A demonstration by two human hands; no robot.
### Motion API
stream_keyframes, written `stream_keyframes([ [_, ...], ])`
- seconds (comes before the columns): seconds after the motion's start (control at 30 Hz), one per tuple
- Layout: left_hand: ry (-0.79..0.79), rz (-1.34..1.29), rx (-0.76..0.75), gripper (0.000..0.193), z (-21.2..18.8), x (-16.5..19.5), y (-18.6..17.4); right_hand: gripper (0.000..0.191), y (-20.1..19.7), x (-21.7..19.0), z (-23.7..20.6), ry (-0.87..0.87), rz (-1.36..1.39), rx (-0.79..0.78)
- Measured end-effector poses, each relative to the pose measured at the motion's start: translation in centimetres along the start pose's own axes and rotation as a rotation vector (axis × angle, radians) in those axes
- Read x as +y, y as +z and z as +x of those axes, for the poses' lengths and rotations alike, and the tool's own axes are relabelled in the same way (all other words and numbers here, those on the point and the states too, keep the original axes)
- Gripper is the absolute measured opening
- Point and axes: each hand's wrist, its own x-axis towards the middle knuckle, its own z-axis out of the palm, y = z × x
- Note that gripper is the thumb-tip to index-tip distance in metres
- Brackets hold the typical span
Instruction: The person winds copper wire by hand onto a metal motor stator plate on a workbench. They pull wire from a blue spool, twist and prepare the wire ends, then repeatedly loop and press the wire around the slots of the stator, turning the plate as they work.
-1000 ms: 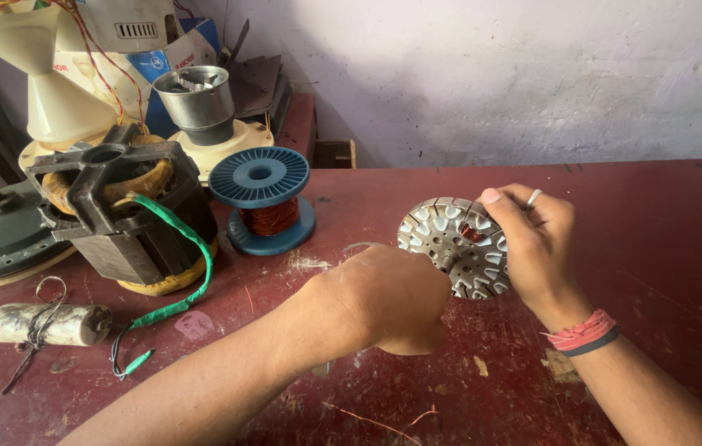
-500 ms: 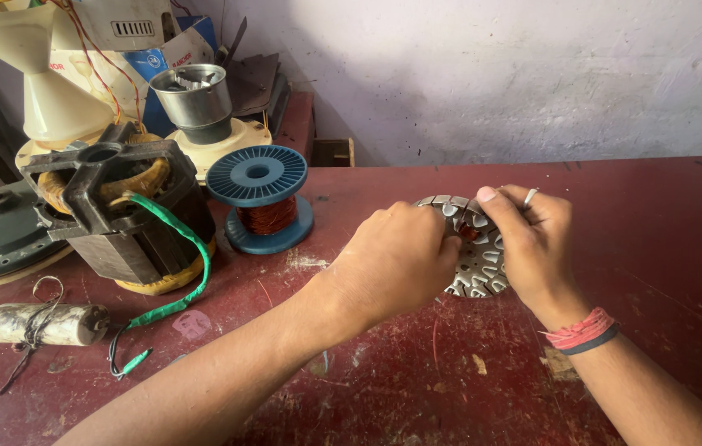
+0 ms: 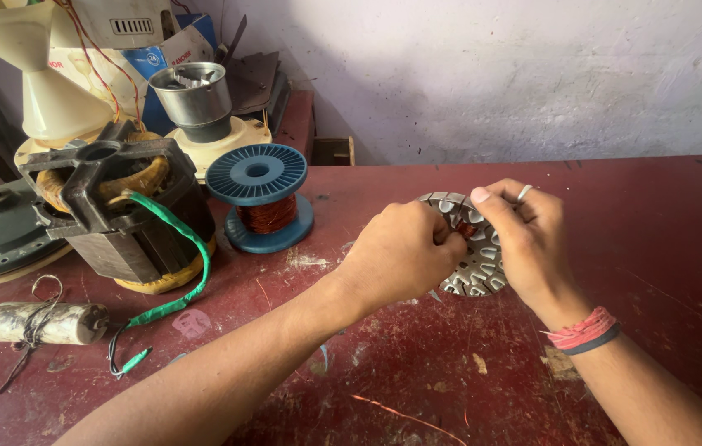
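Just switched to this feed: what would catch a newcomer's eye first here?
At centre, the left hand and right hand both grip a round slotted metal motor core above the red table. To the left stand a blue spool of copper wire and a dark motor winding block with a green sleeved lead.

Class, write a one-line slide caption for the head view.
Both hands, left hand and right hand, grip a round slotted grey metal core above a red table.

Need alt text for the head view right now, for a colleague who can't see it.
Both hands grip a round slotted metal stator core above a worn red table: left hand on its left edge, right hand on its right. A blue spool of copper wire and a motor with a green lead stand to the left.
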Motion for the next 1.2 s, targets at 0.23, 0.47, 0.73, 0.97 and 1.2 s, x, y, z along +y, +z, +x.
stream_keyframes([
  [0.23, -0.003, 0.012, -0.051, 0.031, 0.0, -0.4, 0.3, 0.022, 0.5, -0.8, 0.1, 0.033, -0.016, -0.024],
  [0.47, -0.026, 0.062, -0.046, 0.032, 0.3, -0.6, -0.2, 0.017, 0.3, -0.7, 0.4, 0.003, -0.101, -0.116],
  [0.73, -0.066, 0.096, -0.092, 0.033, 0.1, -0.1, -1.3, 0.028, -0.1, -0.7, 0.4, 0.012, -0.032, -0.239],
  [0.97, -0.080, 0.188, -0.200, 0.034, -0.5, 0.6, -2.2, 0.037, -0.5, -1.1, 0.7, 0.057, -0.093, -0.280],
  [1.2, -0.081, 0.272, -0.290, 0.033, -0.8, 1.0, -2.3, 0.034, -0.7, -1.0, 0.7, -0.014, -0.151, -0.284],
])
